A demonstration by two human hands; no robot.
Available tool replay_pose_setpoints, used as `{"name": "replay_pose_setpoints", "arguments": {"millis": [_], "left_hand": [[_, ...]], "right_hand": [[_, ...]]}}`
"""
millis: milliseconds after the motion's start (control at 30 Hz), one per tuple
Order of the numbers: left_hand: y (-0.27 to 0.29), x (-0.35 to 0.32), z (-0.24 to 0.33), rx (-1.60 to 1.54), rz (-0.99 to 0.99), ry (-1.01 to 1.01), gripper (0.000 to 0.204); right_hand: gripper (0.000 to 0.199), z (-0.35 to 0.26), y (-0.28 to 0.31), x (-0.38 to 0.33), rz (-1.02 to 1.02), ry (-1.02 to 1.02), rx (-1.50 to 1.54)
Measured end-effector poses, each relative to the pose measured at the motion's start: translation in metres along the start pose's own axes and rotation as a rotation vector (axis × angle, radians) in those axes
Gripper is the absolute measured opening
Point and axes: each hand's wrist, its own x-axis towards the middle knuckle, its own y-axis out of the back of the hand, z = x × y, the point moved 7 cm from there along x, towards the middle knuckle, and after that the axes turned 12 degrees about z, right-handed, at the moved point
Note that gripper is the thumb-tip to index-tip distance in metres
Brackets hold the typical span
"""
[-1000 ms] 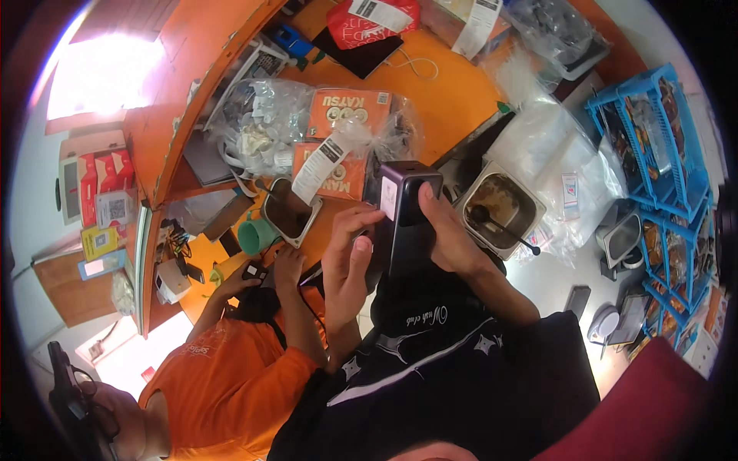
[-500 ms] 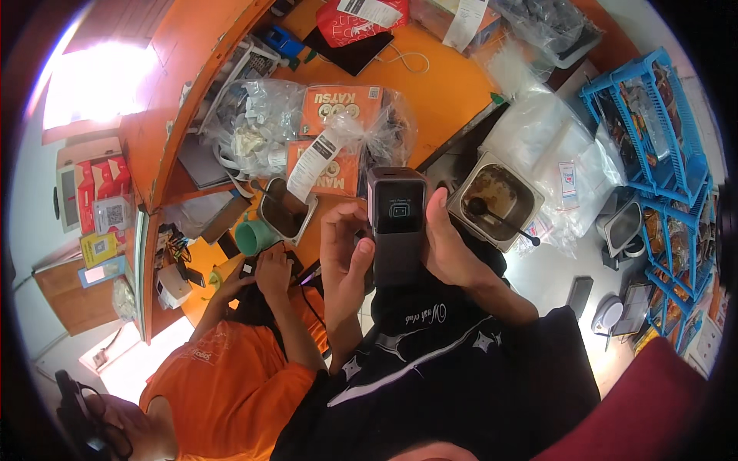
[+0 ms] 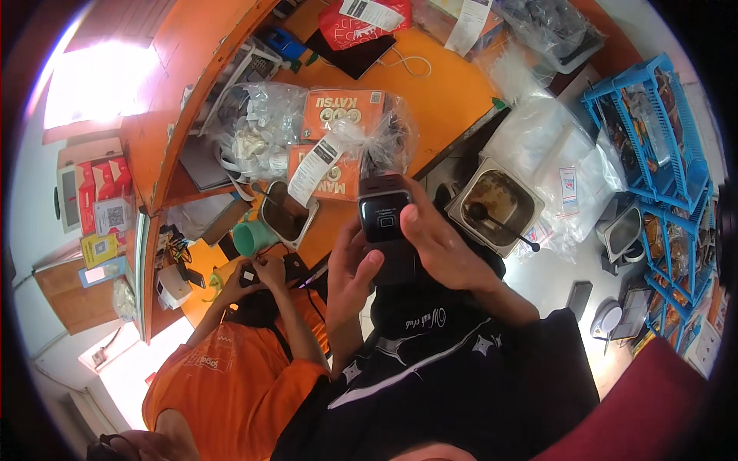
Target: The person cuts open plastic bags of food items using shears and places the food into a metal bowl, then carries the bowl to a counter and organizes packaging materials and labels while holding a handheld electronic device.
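From the head view, you are holding a black box-shaped device [image 3: 384,219] up in front of your chest, over the edge of the orange counter [image 3: 438,100]. Your right hand [image 3: 438,250] is wrapping around its right side, thumb pressing on the top face beside the pale square marking. Your left hand [image 3: 355,270] is closing on its lower left edge, fingers curled against it, so both hands are clamped on the same device and nearly touching each other.

Just beyond the device, a clear plastic bag [image 3: 338,134] holding orange food packets is lying on the counter, with a white paper label hanging off it. To your right, a square metal container [image 3: 496,203] with brown residue is sitting with a black ladle [image 3: 500,224] resting in it. Blue plastic racks [image 3: 653,146] are standing further right.

To your left, a person in an orange shirt [image 3: 231,369] is working with both hands near a green cup [image 3: 254,237] and a small metal tray [image 3: 286,211].
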Motion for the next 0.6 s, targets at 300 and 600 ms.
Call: {"name": "replay_pose_setpoints", "arguments": {"millis": [300, 600], "left_hand": [[0.008, 0.0, 0.002, -0.137, 0.095, -0.041, 0.059], [0.015, -0.003, 0.007, -0.199, 0.15, -0.016, 0.055]], "right_hand": [[0.045, 0.035, 0.07, 0.15, 0.097, 0.152, -0.392], [0.018, 0.18, 0.092, 0.379, 0.199, 0.708, -1.049]]}}
